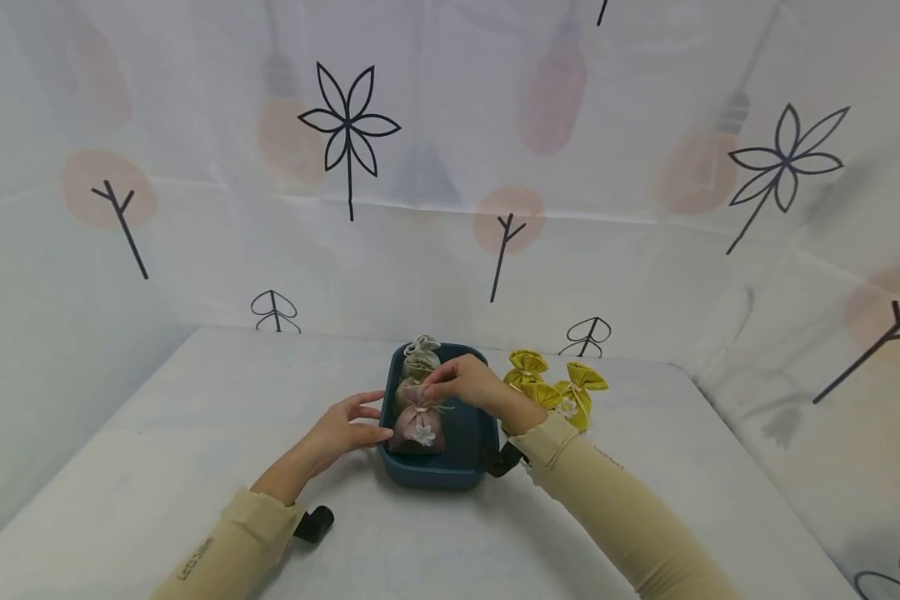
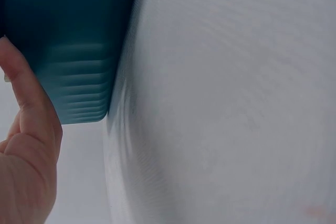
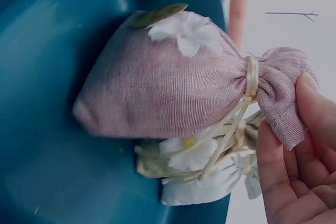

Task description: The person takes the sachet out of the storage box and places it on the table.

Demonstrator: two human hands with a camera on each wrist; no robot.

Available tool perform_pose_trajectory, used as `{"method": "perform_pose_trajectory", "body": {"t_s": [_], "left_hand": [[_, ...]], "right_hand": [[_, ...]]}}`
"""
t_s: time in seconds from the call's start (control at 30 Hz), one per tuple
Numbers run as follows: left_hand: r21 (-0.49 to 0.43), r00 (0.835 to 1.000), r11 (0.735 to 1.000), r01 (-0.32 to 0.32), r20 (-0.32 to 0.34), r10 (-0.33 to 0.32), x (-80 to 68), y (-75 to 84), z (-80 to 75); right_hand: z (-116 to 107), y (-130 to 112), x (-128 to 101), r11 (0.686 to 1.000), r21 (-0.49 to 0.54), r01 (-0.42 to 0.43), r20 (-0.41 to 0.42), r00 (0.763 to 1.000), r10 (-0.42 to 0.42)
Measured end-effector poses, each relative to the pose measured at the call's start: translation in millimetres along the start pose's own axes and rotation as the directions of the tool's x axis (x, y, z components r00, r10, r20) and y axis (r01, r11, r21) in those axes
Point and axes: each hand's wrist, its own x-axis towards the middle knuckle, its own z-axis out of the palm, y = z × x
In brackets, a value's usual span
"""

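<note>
The work in hand appears to be loading small drawstring sachets into a teal tray that sits on the white-covered surface.

Done so far, as far as can be seen: a pale sachet lies at the far end of the tray. A second pale one with a white flower shows in the right wrist view beneath the pink sachet; whether it is the same one I cannot tell.

In progress: the pink sachet lies inside the tray towards its near end, white flower uppermost. The right hand holds it by the gathered neck; the fingers pinch the frilled top just above the tie, so release is not yet made. The left hand rests against the tray's left outer wall with its fingers fairly straight, touching the rim, apparently steadying it. The left wrist view confirms a finger lying flat on the tray side.

Outstanding: two yellow sachets stand on the surface just beside the tray's right side, outside it and untouched.

Judgement: roughly halfway. The pink sachet needs only letting go; the yellow pair has yet to be placed.
</note>
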Motion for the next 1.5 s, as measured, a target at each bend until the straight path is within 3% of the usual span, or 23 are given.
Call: {"method": "perform_pose_trajectory", "body": {"t_s": [0.43, 0.83, 1.13, 1.5], "left_hand": [[0.004, 1.0, 1.0, -0.001, -0.024, 0.001, -2.2, 2.7, 2.2], [-0.012, 1.0, 1.0, -0.003, -0.015, 0.003, -0.9, 0.9, 1.9], [-0.025, 1.0, 1.0, -0.01, -0.014, 0.009, -0.8, 0.5, 1.6], [-0.016, 1.0, 1.0, -0.015, -0.014, 0.015, -0.8, 0.8, 1.2]], "right_hand": [[-3, -9, -8, 0.996, 0.082, 0.035, -0.118, 0.993, -0.025], [-2, -22, -28, 0.977, 0.188, 0.096, -0.298, 0.954, -0.037], [0, -33, -50, 0.974, 0.199, 0.109, -0.33, 0.943, -0.038], [2, -36, -76, 0.948, 0.29, 0.132, -0.38, 0.925, -0.012]]}}
